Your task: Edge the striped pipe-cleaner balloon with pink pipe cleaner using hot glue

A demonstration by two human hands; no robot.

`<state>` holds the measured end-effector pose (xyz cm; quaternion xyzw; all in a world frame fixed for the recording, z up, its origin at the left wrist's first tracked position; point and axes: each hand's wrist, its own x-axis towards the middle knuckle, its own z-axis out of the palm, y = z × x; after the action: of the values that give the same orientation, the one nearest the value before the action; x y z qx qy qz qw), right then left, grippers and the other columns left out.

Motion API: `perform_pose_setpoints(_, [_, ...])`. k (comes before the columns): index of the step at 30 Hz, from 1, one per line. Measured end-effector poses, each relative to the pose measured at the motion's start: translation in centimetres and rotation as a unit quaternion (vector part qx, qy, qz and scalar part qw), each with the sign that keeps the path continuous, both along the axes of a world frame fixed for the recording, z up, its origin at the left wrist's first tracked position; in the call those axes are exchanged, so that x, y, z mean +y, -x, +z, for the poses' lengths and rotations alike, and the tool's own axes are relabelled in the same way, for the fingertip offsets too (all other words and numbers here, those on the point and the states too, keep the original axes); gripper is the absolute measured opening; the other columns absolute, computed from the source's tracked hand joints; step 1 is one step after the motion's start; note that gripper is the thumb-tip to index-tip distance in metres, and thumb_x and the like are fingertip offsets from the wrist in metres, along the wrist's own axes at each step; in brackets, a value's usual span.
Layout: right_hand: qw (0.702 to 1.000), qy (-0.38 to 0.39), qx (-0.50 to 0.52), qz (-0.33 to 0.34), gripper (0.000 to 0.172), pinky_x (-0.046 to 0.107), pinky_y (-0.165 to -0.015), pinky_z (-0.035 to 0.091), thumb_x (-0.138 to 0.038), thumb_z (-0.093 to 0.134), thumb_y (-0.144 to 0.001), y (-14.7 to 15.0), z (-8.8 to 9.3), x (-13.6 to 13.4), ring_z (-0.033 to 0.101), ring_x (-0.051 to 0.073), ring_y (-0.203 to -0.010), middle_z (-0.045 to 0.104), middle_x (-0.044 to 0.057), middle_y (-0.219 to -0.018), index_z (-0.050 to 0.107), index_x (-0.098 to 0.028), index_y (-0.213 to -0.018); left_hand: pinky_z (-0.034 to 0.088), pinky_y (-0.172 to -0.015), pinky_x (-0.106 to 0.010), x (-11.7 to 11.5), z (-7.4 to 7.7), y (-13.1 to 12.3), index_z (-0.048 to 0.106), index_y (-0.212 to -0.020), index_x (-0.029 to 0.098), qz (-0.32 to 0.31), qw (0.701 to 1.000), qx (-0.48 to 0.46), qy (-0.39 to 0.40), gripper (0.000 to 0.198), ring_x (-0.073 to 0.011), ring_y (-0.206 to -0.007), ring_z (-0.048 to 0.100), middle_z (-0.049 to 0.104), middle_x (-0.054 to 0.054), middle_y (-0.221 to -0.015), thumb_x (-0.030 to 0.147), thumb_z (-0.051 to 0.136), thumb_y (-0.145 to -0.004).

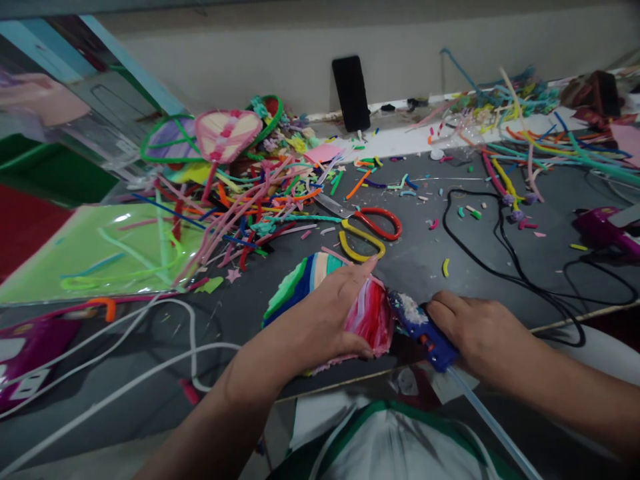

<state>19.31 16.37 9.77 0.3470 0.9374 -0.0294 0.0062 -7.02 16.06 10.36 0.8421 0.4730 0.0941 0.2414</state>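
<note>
My left hand (320,310) holds down a rounded piece striped in rainbow colours (300,277), its thumb and fingers spread across the pink and red side. The stripes look like pipe cleaners laid side by side, though part is hidden under the hand. In my right hand (465,327) is a blue hot glue gun (434,347), fingers closed around it. Its whitish-crusted nozzle end meets or nearly meets the piece's right edge. From its back sticks a long translucent glue stick (493,420). Scissors (363,223) with one red and one yellow handle lie just beyond the piece.
Pipe cleaners (250,193) heap at the left behind a green plastic packet (100,253). A pink heart piece (227,133) rests on them. A black phone (351,93) leans on the wall. Black cord (515,260) and white cable (193,333) cross the table. Purple glue guns (607,230) lie at both sides.
</note>
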Motion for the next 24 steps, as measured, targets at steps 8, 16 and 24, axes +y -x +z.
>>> perform_pose_setpoints(8, [0.999,-0.031,0.009,0.009,0.012,0.027,-0.053,0.028,-0.011,0.047,-0.080,0.3,0.5,0.3,0.051,0.013,-0.059,0.058,0.004,-0.084,0.051,-0.017,-0.090,0.024,-0.113,-0.045,-0.1,-0.1,0.1,0.000,-0.147,0.028,-0.004,1.000,-0.010,-0.003,0.117,-0.0285,-0.140,0.021,0.019,-0.011,-0.153,0.050,0.076,-0.061])
perform_pose_setpoints(16, [0.999,-0.015,-0.028,0.011,0.012,0.028,-0.053,0.027,-0.010,0.051,-0.079,1.1,0.3,0.8,0.052,0.015,-0.059,0.058,0.004,-0.083,0.051,-0.018,-0.087,0.025,-0.113,-0.044,0.0,0.0,0.1,0.002,-0.147,0.025,-0.008,1.000,-0.011,-0.004,0.116,-0.0282,-0.139,0.020,0.021,-0.012,-0.152,0.048,0.077,-0.061])
perform_pose_setpoints(24, [0.998,-0.039,-0.018,0.039,0.012,0.028,-0.054,0.027,-0.009,0.050,-0.080,0.8,1.0,0.4,0.051,0.014,-0.059,0.059,0.004,-0.084,0.051,-0.018,-0.088,0.024,-0.113,-0.043,-0.1,0.0,0.2,0.001,-0.147,0.025,-0.015,1.000,-0.009,-0.016,0.115,-0.0279,-0.140,0.020,0.020,-0.013,-0.153,0.048,0.076,-0.063])
